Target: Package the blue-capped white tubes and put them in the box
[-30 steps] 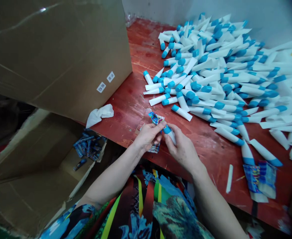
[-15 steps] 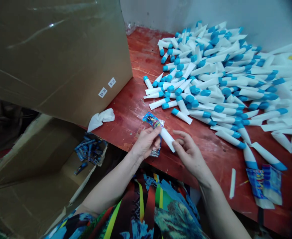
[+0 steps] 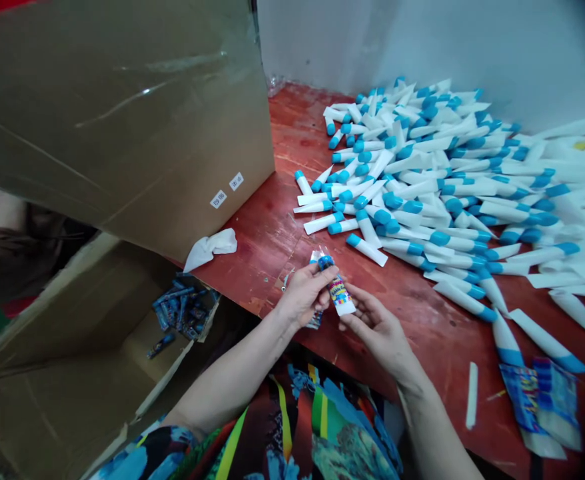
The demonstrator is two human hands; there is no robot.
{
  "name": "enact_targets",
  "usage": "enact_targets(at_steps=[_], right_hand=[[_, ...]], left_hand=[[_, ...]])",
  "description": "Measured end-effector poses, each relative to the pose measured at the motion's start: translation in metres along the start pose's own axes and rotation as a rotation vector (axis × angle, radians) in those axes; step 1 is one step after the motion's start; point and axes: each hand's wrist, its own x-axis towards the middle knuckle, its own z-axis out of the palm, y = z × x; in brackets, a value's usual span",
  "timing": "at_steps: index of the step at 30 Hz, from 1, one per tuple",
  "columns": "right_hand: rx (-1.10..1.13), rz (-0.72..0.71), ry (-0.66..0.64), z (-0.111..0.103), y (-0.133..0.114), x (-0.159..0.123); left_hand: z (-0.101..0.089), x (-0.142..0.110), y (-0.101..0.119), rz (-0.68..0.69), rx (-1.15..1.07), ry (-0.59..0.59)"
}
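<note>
Between my hands is a small white tube with a colourful printed sleeve around it, its flat white end pointing down towards me. My left hand is closed, thumb and fingers pinching the tube near its upper end. More blue printed film shows under the left fingers, mostly hidden. My right hand has its thumb and fingertips closed about the tube's lower white end. Beyond my hands, a large heap of white tubes with blue caps lies on the red table.
A tall cardboard box stands at the left, with a crumpled white scrap beside it. Below sits an open carton holding several sleeved tubes. At the right lie printed sleeve bundles and a white strip.
The tube showed plain white before; now a printed sleeve covers most of it. My right hand's fingers have closed in on its lower end. The view has shifted slightly.
</note>
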Motion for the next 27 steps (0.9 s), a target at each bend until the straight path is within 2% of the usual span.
enact_targets(at_steps=[5, 8, 11, 15, 17, 19, 21, 23, 25, 27], right_hand=[[0.006, -0.012, 0.075, 0.002, 0.001, 0.01], [-0.012, 0.02, 0.081, -0.004, -0.005, 0.01], [-0.095, 0.054, 0.093, -0.026, -0.007, 0.002], [-0.273, 0.051, 0.103, -0.075, -0.002, -0.013], [-0.446, 0.024, 0.12, -0.097, 0.001, -0.014], [-0.677, -0.038, 0.203, -0.108, 0.001, -0.004], [-0.879, -0.138, 0.325, -0.105, -0.003, 0.017], [-1.012, -0.268, 0.392, -0.09, -0.009, 0.047], [-1.178, -0.311, 0.352, -0.071, -0.014, 0.078], [-1.323, -0.248, 0.295, -0.053, -0.017, 0.101]], left_hand=[[0.0, -0.004, -0.012, -0.031, -0.012, 0.032], [0.005, -0.005, -0.017, -0.041, -0.01, 0.026], [0.016, -0.007, -0.025, -0.072, 0.086, -0.001], [0.02, -0.016, -0.031, -0.173, 0.523, -0.149], [0.01, -0.019, -0.024, -0.049, 0.753, -0.151], [-0.006, -0.017, -0.011, 0.169, 0.895, 0.032], [-0.025, -0.012, 0.001, 0.302, 0.982, 0.298], [-0.041, -0.003, 0.009, 0.278, 1.065, 0.408], [-0.051, 0.005, 0.009, 0.203, 1.088, 0.369], [-0.056, 0.01, 0.005, 0.15, 1.038, 0.299]])
